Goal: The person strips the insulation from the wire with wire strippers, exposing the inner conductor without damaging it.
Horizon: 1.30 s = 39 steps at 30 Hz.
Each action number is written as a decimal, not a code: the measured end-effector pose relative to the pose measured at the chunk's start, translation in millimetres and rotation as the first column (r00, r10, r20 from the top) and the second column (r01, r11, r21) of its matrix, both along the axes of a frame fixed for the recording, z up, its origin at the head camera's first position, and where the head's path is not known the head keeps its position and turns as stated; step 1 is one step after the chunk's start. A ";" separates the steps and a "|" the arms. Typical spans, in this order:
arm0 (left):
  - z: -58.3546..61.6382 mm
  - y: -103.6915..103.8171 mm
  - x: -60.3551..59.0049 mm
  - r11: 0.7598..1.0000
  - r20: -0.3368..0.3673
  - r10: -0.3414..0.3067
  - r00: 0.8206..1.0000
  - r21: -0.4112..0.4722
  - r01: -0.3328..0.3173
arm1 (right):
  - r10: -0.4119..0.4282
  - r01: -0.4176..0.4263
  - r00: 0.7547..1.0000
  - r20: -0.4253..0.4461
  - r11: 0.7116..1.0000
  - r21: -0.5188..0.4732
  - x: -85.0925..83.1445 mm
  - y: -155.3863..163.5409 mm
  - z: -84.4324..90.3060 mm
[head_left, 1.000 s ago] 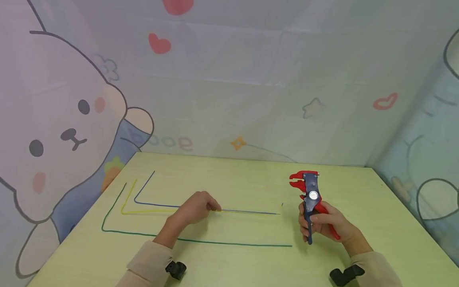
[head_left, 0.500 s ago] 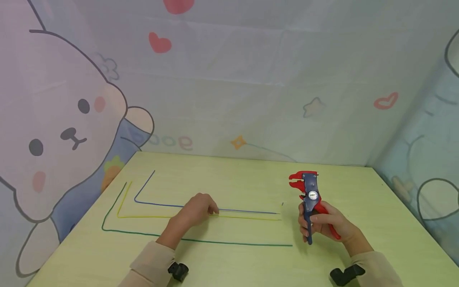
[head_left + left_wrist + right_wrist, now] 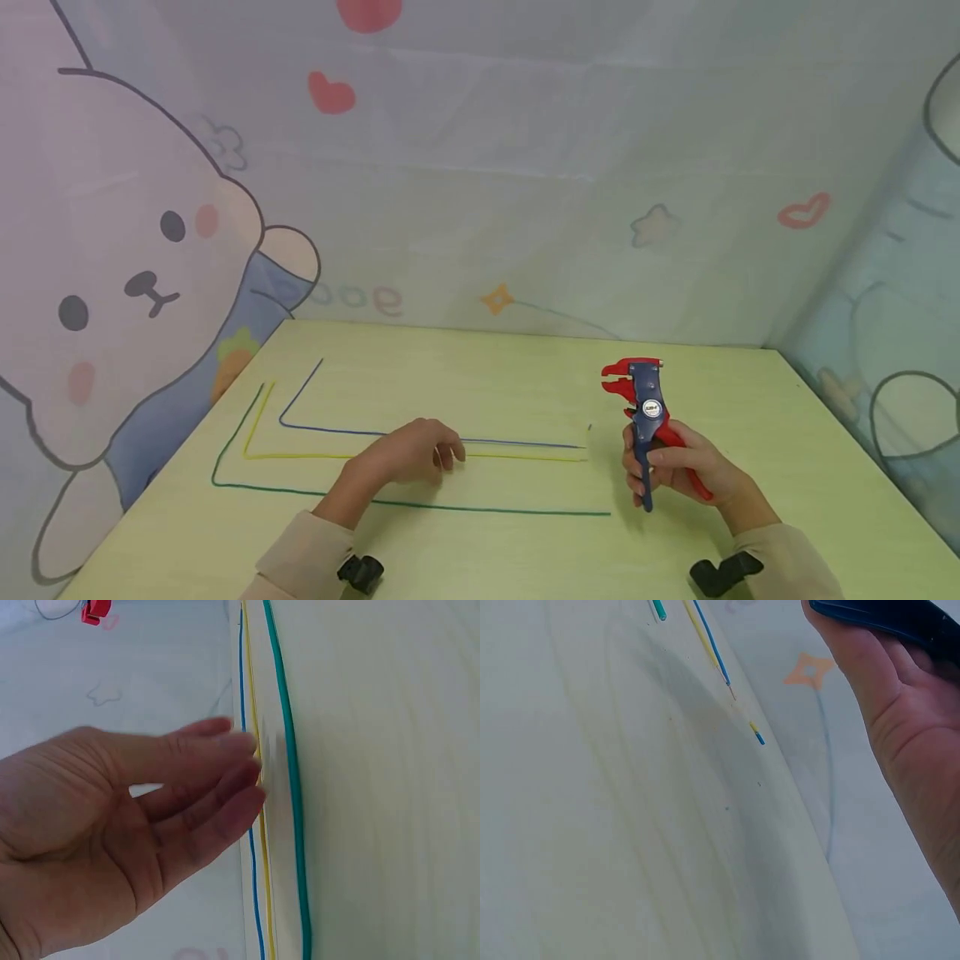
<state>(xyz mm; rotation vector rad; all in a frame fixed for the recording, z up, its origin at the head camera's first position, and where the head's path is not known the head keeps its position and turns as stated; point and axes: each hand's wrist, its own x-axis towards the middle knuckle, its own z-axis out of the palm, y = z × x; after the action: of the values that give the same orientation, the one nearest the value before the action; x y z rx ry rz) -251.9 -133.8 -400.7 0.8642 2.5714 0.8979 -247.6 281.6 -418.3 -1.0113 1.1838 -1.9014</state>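
My left hand [image 3: 416, 450] hovers over the middle of the yellow wire [image 3: 300, 456], its fingers loosely bent and nothing between them, as the left wrist view [image 3: 150, 817] also shows. Behind the yellow wire lies the blue wire [image 3: 330, 429], and nearer me the thicker green wire [image 3: 495, 508]. All three bend toward the back at their left ends. A thin bare tip [image 3: 733, 692] shows at the blue wire's right end. At the right, my right hand [image 3: 697, 471] grips wire strippers [image 3: 649, 408] with blue and red handles, held upright with the red jaws apart and facing left.
Short cut bits of insulation, one blue [image 3: 761, 739] and one yellow [image 3: 753, 726], lie past the wires' right ends. The pale yellow table [image 3: 480, 558] backs onto a printed cloth [image 3: 480, 167], and another cloth side [image 3: 900, 333] rises at the right.
The yellow wire has shifted toward me, away from the blue wire. My left hand has let go of it and its fingers have loosened. The right hand keeps hold of the wire strippers.
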 end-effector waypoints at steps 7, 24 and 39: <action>9.7 -3.3 10.9 0.998 0.099 -0.052 0.994 -0.025 0.055 | 0.004 -0.004 1.000 -0.010 1.000 0.012 -1.4 0.2 -1.5; -1.9 -15.4 7.5 0.993 0.185 -0.097 0.978 0.085 0.083 | 0.008 -0.008 1.000 -0.020 1.000 0.009 -0.8 6.3 -3.4; -3.9 -16.7 9.9 0.986 0.118 -0.164 0.979 0.021 0.163 | 0.008 -0.008 1.000 -0.008 1.000 0.021 -1.2 10.9 -3.7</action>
<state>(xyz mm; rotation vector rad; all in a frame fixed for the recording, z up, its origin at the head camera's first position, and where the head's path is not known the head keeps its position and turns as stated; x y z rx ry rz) -242.1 -150.5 -404.7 0.9783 2.3569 0.8884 -248.8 292.5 -421.9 -1.0123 1.2005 -1.8763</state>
